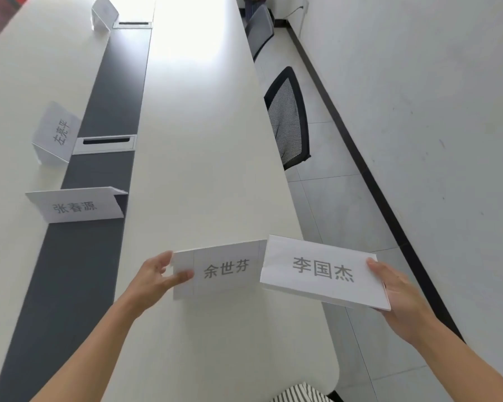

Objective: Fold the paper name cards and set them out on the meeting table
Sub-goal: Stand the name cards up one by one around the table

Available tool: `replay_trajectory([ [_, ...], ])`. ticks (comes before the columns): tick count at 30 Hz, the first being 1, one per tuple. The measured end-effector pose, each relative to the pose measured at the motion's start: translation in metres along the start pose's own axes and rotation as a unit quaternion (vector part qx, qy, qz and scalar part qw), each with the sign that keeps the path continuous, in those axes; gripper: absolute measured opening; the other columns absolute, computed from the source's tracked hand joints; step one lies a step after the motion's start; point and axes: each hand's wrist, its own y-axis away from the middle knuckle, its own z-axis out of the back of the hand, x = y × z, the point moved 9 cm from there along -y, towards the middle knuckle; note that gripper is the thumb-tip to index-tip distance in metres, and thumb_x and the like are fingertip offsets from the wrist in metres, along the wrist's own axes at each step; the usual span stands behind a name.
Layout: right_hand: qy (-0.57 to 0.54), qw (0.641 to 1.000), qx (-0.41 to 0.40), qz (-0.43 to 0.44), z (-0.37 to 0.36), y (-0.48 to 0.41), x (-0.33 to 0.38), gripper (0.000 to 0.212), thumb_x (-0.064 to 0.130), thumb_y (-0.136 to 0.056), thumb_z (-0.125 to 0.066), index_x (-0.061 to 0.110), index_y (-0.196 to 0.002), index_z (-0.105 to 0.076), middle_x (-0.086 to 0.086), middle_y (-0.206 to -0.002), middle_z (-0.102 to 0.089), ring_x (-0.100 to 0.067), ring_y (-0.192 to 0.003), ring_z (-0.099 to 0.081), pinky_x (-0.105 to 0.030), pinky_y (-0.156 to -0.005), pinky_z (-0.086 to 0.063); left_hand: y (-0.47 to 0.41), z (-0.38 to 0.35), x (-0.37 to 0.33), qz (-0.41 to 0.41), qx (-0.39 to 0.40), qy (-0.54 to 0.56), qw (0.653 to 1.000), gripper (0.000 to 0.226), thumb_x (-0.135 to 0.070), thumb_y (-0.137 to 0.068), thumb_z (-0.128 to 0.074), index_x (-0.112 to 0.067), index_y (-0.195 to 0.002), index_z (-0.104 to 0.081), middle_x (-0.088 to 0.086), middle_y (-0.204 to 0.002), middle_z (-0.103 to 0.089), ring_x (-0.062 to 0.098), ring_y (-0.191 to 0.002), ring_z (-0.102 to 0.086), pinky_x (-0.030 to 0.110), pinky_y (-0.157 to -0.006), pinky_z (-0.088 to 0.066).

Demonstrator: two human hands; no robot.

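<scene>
My left hand (pixel 157 275) pinches the left end of a folded white name card (pixel 221 268) printed with grey characters, low over the near right part of the white meeting table (pixel 204 158). My right hand (pixel 395 294) grips the right end of a stack of folded name cards (pixel 320 274), held just past the table's right edge and overlapping the first card's right end. Three folded cards stand on the table's left half: one near (pixel 76 206), one further back (pixel 55 134), one at the far end (pixel 103 14).
A dark grey strip (pixel 79 256) runs down the table's middle with two cable boxes (pixel 105 143). Black mesh chairs (pixel 288 117) stand along the table's right side, on a tiled floor by a white wall. Striped fabric (pixel 299 394) shows at the bottom edge.
</scene>
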Motion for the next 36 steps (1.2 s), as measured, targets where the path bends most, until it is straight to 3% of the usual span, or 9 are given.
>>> replay_trajectory([
  [2, -0.013, 1.0, 0.008, -0.01, -0.001, 0.002, -0.001, 0.037, 0.037, -0.091, -0.055, 0.008, -0.113, -0.065, -0.021, -0.111, -0.07, -0.026, -0.082, -0.065, -0.033, -0.063, -0.046, 0.011, 0.002, -0.019, -0.009, -0.025, 0.08, 0.996, 0.038, -0.04, -0.075, -0.075, -0.022, -0.108, -0.067, -0.001, -0.109, -0.073, 0.02, -0.105, -0.067, 0.033, -0.087, -0.049],
  [5, -0.02, 1.0, 0.011, -0.016, -0.004, 0.006, 0.003, 0.066, 0.058, -0.061, -0.073, 0.013, -0.11, -0.068, -0.016, -0.107, -0.073, -0.027, -0.086, -0.066, -0.038, -0.07, -0.046, 0.028, 0.002, -0.033, 0.005, -0.079, 0.175, 0.981, 0.038, -0.036, -0.076, -0.074, -0.018, -0.107, -0.065, 0.008, -0.104, -0.074, 0.023, -0.094, -0.071, 0.036, -0.075, -0.054],
  [8, -0.043, 0.999, 0.024, -0.01, 0.0, 0.007, 0.01, 0.048, 0.047, -0.083, -0.06, 0.01, -0.114, -0.067, -0.017, -0.11, -0.073, -0.029, -0.09, -0.065, -0.044, -0.08, -0.045, 0.045, -0.006, -0.041, 0.018, -0.106, 0.232, 0.967, 0.051, -0.046, -0.068, -0.071, -0.019, -0.111, -0.064, 0.008, -0.108, -0.073, 0.03, -0.099, -0.067, 0.051, -0.086, -0.051],
  [10, -0.056, 0.998, 0.027, -0.018, 0.007, 0.005, 0.011, 0.039, 0.039, -0.093, -0.052, 0.01, -0.113, -0.067, -0.017, -0.113, -0.071, -0.029, -0.093, -0.063, -0.047, -0.087, -0.044, 0.055, -0.013, -0.046, 0.015, -0.119, 0.268, 0.956, 0.045, -0.039, -0.076, -0.069, -0.017, -0.115, -0.063, 0.01, -0.111, -0.072, 0.03, -0.102, -0.066, 0.051, -0.088, -0.049],
  [17, -0.11, 0.992, 0.056, -0.025, 0.066, 0.0, 0.026, 0.046, 0.042, -0.09, -0.052, 0.012, -0.122, -0.063, -0.015, -0.118, -0.07, -0.032, -0.106, -0.062, -0.057, -0.104, -0.038, 0.086, -0.085, -0.066, 0.042, -0.176, 0.335, 0.925, 0.027, -0.034, -0.089, -0.053, -0.019, -0.109, -0.065, 0.008, -0.103, -0.071, 0.029, -0.093, -0.062, 0.048, -0.077, -0.05],
  [22, -0.107, 0.993, 0.044, -0.031, 0.151, -0.006, 0.038, 0.037, 0.038, -0.094, -0.048, 0.012, -0.112, -0.067, -0.016, -0.108, -0.074, -0.031, -0.096, -0.064, -0.048, -0.089, -0.042, 0.087, -0.177, -0.079, 0.079, -0.199, 0.391, 0.895, 0.021, -0.036, -0.088, -0.054, -0.027, -0.104, -0.063, 0.006, -0.101, -0.068, 0.027, -0.086, -0.06, 0.041, -0.069, -0.048],
  [27, -0.086, 0.996, 0.016, -0.033, 0.241, -0.023, 0.05, 0.03, 0.034, -0.095, -0.047, 0.013, -0.101, -0.068, -0.006, -0.086, -0.078, -0.018, -0.068, -0.072, -0.037, -0.068, -0.046, 0.072, -0.277, -0.097, 0.107, -0.181, 0.416, 0.885, 0.025, -0.037, -0.087, -0.054, -0.025, -0.107, -0.062, 0.004, -0.098, -0.065, 0.026, -0.081, -0.058, 0.039, -0.067, -0.047],
  [33, -0.106, 0.993, 0.02, -0.048, 0.289, -0.054, 0.062, 0.03, 0.035, -0.092, -0.052, 0.012, -0.102, -0.069, -0.01, -0.094, -0.076, -0.021, -0.073, -0.071, -0.037, -0.069, -0.048, 0.062, -0.324, -0.115, 0.126, -0.184, 0.426, 0.877, 0.032, -0.039, -0.087, -0.054, -0.023, -0.113, -0.062, 0.005, -0.098, -0.065, 0.028, -0.082, -0.057, 0.039, -0.067, -0.046],
  [36, -0.101, 0.993, 0.03, -0.042, 0.291, -0.08, 0.077, 0.028, 0.034, -0.093, -0.051, 0.012, -0.099, -0.068, -0.006, -0.087, -0.077, -0.016, -0.066, -0.072, -0.035, -0.067, -0.046, 0.044, -0.32, -0.13, 0.117, -0.196, 0.421, 0.878, 0.031, -0.039, -0.087, -0.054, -0.024, -0.112, -0.063, 0.005, -0.102, -0.065, 0.029, -0.085, -0.057, 0.04, -0.068, -0.046],
])
